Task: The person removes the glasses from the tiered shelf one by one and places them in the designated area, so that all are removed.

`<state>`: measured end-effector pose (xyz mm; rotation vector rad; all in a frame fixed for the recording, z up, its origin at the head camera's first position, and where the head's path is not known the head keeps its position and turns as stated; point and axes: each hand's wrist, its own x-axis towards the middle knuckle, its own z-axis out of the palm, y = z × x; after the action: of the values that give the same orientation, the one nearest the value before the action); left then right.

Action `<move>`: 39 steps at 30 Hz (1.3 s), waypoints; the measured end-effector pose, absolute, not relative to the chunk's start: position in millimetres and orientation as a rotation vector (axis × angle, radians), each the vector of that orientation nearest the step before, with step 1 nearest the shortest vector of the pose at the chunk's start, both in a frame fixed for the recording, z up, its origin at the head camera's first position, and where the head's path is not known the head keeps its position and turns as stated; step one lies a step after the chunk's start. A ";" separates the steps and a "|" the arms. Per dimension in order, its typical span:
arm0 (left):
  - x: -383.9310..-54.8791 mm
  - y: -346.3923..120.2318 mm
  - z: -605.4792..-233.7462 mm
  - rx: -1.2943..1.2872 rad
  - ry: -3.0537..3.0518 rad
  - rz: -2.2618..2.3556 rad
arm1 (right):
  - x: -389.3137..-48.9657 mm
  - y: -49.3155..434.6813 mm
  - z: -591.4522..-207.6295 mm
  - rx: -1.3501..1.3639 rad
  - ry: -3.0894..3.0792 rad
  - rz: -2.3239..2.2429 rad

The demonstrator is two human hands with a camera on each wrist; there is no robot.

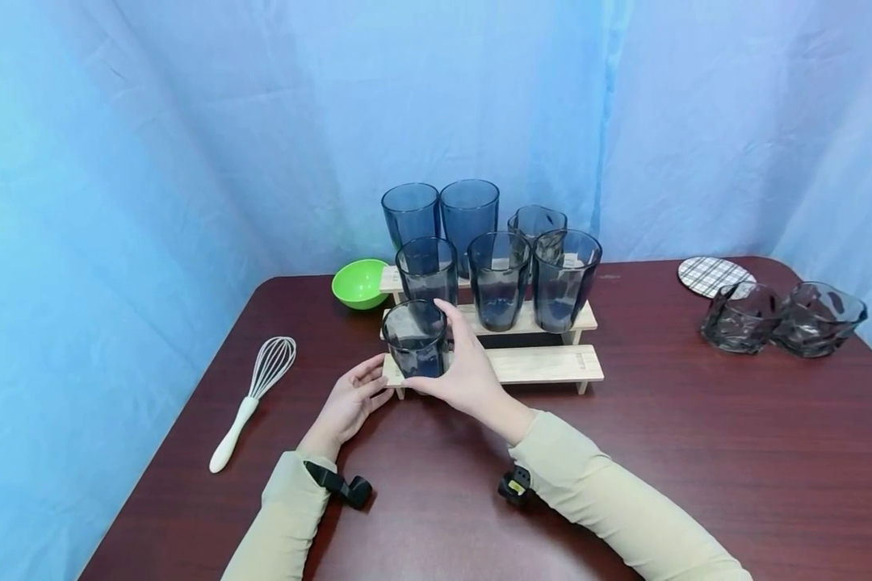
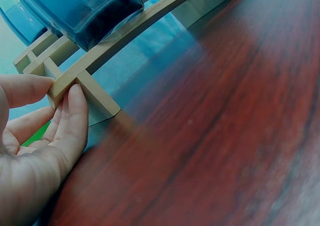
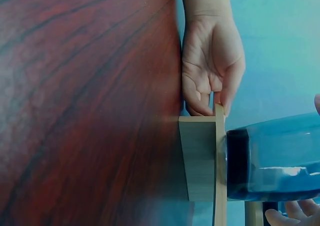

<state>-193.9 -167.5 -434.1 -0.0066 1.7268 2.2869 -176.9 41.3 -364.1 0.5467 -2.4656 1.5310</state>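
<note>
In the head view, a three-tiered wooden rack point(image 1: 545, 365) holds several blue-grey drinking glasses. My right hand point(image 1: 472, 375) grips one glass point(image 1: 411, 339) at the left end of the lowest tier, thumb on the near side and fingers around the far side. The right wrist view shows this glass point(image 3: 280, 158) with its base at the board. My left hand point(image 1: 347, 403) pinches the left end of that same tier; the left wrist view has its thumb above the board point(image 2: 107, 48) and fingers below. On the middle tier stand three glasses point(image 1: 499, 282), close behind the gripped one.
Two tall glasses point(image 1: 470, 218) and a wavy glass point(image 1: 538, 218) occupy the top tier. A green bowl point(image 1: 359, 284) sits left of the rack, a whisk point(image 1: 250, 407) nearer. Rightward are two wavy dark glasses point(image 1: 817, 319) and a checked round coaster point(image 1: 715, 277). Blue curtains enclose the table.
</note>
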 end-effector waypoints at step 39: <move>-193.6 -166.8 -433.6 -0.004 1.686 2.312 | -173.8 48.4 -371.3 0.632 -2.416 1.545</move>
<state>-193.6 -166.8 -433.6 -0.0039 1.6858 2.3120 -173.8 48.4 -371.3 0.6318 -2.4160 1.5454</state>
